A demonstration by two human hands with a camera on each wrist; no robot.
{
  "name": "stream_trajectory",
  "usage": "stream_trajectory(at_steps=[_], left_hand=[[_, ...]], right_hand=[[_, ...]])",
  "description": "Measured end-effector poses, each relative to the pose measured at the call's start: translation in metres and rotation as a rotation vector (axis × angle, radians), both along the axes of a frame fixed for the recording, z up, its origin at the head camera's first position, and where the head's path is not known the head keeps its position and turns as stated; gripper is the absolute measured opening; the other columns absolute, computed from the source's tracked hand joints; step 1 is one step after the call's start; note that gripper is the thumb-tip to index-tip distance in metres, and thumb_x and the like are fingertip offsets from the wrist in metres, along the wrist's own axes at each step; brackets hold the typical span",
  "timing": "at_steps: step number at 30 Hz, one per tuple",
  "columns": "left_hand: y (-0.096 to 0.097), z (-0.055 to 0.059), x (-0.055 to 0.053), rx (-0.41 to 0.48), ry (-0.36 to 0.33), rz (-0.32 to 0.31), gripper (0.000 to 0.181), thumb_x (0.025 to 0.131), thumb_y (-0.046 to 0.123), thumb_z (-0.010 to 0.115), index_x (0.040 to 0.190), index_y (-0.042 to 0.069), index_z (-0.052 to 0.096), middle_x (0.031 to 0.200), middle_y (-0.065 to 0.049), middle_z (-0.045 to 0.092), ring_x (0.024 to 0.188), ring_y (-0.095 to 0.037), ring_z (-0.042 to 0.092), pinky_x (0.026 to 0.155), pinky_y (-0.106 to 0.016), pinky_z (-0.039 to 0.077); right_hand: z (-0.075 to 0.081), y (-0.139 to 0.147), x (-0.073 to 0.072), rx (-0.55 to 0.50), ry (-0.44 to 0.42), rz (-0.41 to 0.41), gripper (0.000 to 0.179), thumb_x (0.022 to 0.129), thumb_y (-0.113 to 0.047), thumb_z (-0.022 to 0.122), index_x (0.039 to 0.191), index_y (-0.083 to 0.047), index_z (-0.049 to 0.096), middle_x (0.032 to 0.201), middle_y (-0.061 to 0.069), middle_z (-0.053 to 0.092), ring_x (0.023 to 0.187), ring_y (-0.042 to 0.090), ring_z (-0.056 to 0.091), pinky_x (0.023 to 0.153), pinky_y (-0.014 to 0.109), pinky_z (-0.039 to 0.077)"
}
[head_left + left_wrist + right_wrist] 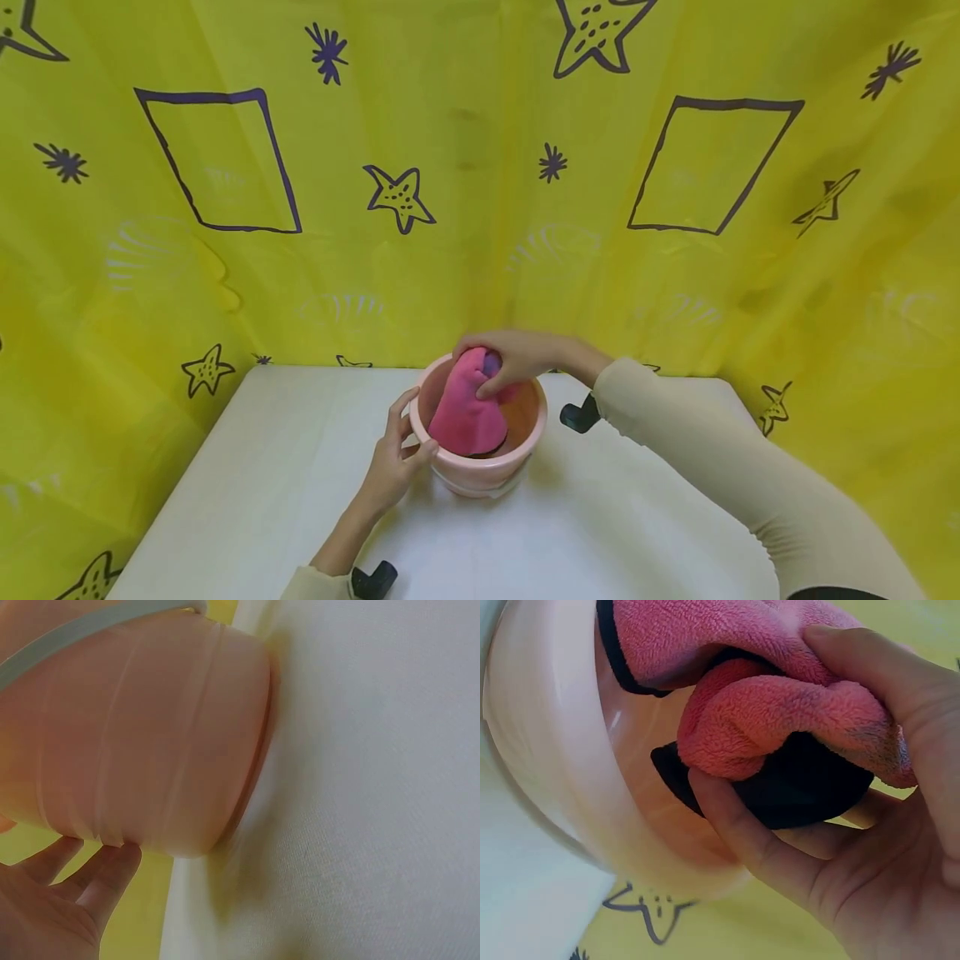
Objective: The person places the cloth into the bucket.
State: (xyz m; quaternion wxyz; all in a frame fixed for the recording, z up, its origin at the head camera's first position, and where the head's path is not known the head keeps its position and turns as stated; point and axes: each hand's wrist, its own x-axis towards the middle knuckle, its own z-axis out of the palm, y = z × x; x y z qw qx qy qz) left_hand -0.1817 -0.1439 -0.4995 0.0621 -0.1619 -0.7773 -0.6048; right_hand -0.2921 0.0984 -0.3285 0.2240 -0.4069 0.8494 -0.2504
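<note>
A pink bucket (471, 475) stands upright on the white table, its pale handle (97, 628) lowered along the outside. My left hand (396, 457) holds the bucket at its left side, thumb at the front of the rim and fingers spread along the outer wall. From the right, my right hand (517, 360) reaches over the bucket's mouth and grips a pink cloth (468, 412). Part of the cloth hangs down inside the bucket. Close up in the right wrist view, the fluffy cloth with black edging (735, 724) is bunched and folded between thumb and fingers.
The white table (300, 467) spreads around the bucket. Behind it and at both sides hangs a yellow curtain (465, 275) with dark stars and outlined frames. Black devices sit at both wrists, one at the left (373, 580) and one at the right (581, 415).
</note>
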Motion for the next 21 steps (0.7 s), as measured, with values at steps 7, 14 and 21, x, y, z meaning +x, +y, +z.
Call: stream_trajectory(at_steps=[7,14,21], left_hand=[[0.0,-0.001,-0.001,0.002,0.007,-0.002,0.081,0.092,0.028,0.069,0.158,0.036,0.023,0.157,-0.013,0.047,0.135,-0.04,0.052,0.096,-0.049,0.057],[0.001,-0.003,-0.001,0.007,0.015,0.0,0.079,0.092,0.028,0.068,0.158,0.035,0.025,0.149,-0.015,0.054,0.131,-0.039,0.056,0.095,-0.046,0.058],[-0.001,-0.003,-0.003,0.0,0.021,0.008,0.077,0.093,0.028,0.067,0.157,0.035,0.025,0.147,-0.016,0.056,0.13,-0.037,0.057,0.094,-0.043,0.058]], right_hand=[[-0.022,-0.021,-0.002,0.066,-0.064,0.032,0.057,0.086,-0.019,0.085,0.136,-0.029,0.059,0.124,-0.008,0.06,0.115,0.017,0.058,0.085,0.029,0.059],[-0.033,-0.032,-0.004,0.051,-0.122,0.08,0.054,0.087,-0.013,0.084,0.132,-0.033,0.062,0.127,-0.009,0.057,0.117,0.017,0.056,0.083,0.028,0.059],[-0.035,-0.034,-0.006,0.057,-0.107,0.071,0.054,0.086,-0.014,0.084,0.131,-0.035,0.061,0.126,-0.01,0.057,0.115,0.016,0.057,0.082,0.027,0.059]])
